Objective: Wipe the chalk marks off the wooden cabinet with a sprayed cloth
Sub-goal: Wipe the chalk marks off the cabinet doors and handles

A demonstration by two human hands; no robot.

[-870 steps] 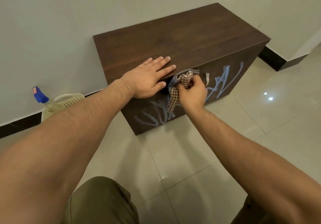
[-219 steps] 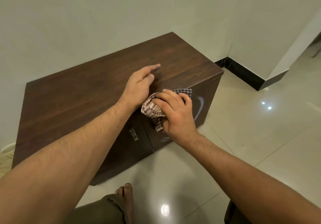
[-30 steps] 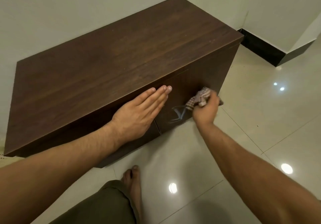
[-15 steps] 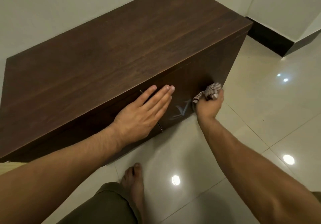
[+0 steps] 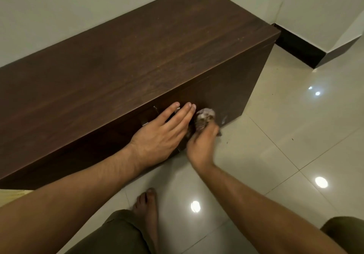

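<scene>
Wooden cabinet (image 5: 137,56) is being wiped, cloth (image 5: 204,116) clenched in the right hand (image 5: 201,145), left hand (image 5: 159,135) flat; short strokes may leave the centre-right chalk streak (image 5: 224,119).

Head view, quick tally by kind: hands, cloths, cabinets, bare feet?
hands: 2 (left hand, right hand)
crumpled checked cloth: 1
dark brown wooden cabinet: 1
bare foot: 1
total: 5
</scene>
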